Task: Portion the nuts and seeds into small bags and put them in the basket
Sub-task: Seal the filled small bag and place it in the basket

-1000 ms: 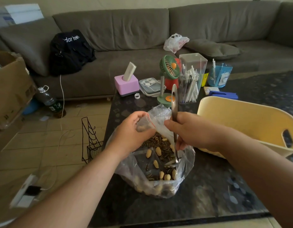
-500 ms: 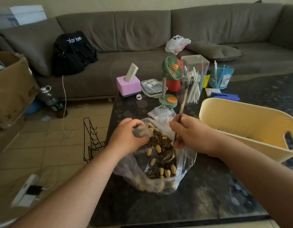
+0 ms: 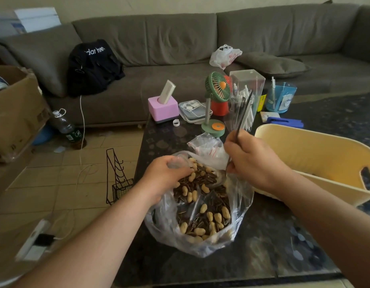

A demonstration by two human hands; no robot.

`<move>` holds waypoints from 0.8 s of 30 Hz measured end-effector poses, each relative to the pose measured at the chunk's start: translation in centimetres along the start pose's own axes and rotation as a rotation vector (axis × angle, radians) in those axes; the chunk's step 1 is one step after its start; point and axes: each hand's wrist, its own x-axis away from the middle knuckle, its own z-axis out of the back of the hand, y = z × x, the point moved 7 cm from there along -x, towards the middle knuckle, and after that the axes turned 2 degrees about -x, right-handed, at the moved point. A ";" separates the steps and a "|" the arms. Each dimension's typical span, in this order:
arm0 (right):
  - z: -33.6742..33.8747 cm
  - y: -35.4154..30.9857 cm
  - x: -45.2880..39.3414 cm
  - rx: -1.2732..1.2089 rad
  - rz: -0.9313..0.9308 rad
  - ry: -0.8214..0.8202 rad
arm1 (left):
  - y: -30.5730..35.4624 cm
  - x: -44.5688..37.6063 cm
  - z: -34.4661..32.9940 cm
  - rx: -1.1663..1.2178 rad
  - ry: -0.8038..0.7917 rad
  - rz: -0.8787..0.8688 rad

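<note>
A large clear plastic bag (image 3: pixel 163 225) of peanuts and sunflower seeds (image 3: pixel 202 206) lies open on the dark table (image 3: pixel 263 256). My left hand (image 3: pixel 163 177) grips a small clear bag (image 3: pixel 175 163) at the big bag's left rim, low over the nuts. My right hand (image 3: pixel 252 161) holds a metal spoon (image 3: pixel 244 113) by its handle, which points up and away; the bowl end dips into the big bag and is mostly hidden. A pile of small zip bags (image 3: pixel 207 144) lies just behind the big bag. The yellow basket (image 3: pixel 304 146) stands to the right.
Behind the bags stand a green desk fan (image 3: pixel 216 96), a clear box of pens (image 3: pixel 245 96), a pink holder (image 3: pixel 163 108), a flat tray (image 3: pixel 192 111) and a blue cup (image 3: pixel 280 97). A grey sofa (image 3: pixel 180 48) runs along the back. A wire rack (image 3: pixel 117 177) stands on the floor left.
Both hands have dropped lower into the big bag. The spoon handle has tilted from upright to leaning away to the right, and the small bag has come down onto the nuts.
</note>
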 end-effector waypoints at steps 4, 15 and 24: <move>-2.1 -0.2 0.5 0.172 0.191 -0.042 | 1.5 0.4 0.0 0.109 0.010 -0.048; -4.8 2.1 0.9 -0.103 -0.024 -0.042 | 3.8 1.8 -2.2 0.521 -0.247 -0.047; -6.4 6.4 0.5 -0.648 -0.450 -0.073 | 3.3 1.7 0.4 0.165 -0.094 -0.093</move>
